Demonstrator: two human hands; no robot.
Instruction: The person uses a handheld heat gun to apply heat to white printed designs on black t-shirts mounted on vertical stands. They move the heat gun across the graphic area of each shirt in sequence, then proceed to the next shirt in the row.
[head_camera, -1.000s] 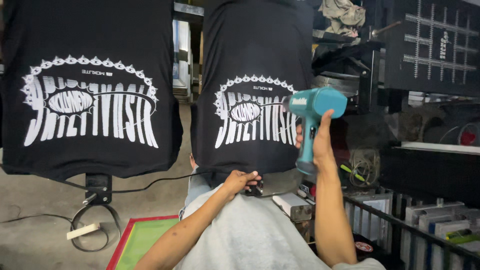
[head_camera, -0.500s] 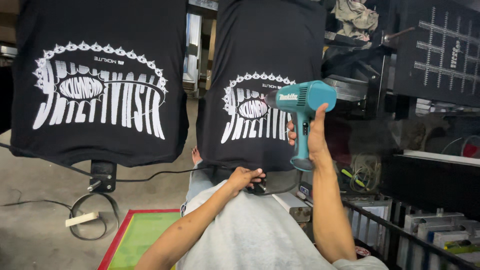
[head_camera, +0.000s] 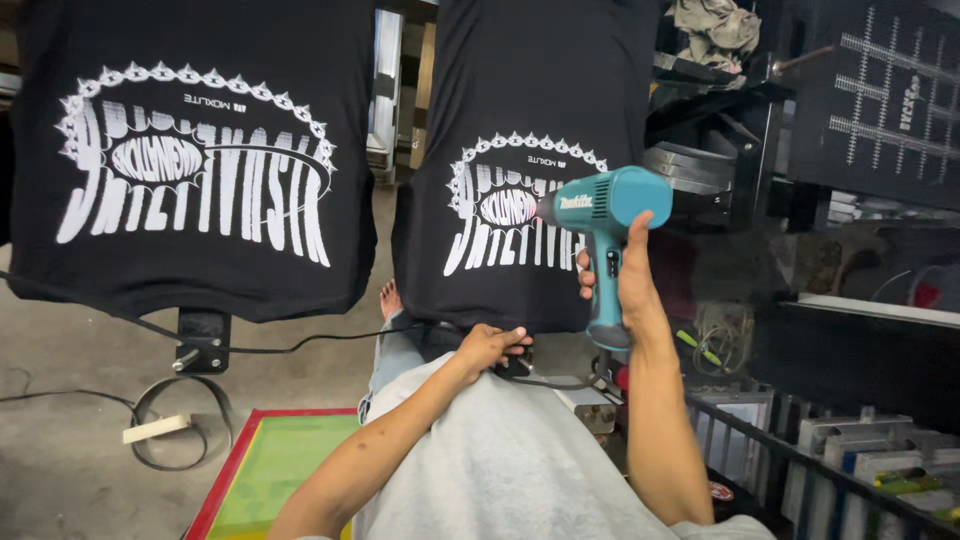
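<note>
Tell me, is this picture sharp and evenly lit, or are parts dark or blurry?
Head view: mostly sharp, with the white print on the black T-shirt crisp and the teal heat gun in the right hand clear; light is soft and even on the left, while the shelves at right sink into shadow; no strong glare.

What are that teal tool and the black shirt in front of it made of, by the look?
The teal heat gun, held in the right hand, looks like moulded plastic: smooth, faintly glossy shell. The black shirt looks like matte knit fabric, likely cotton; its white print seems flat ink.
</note>
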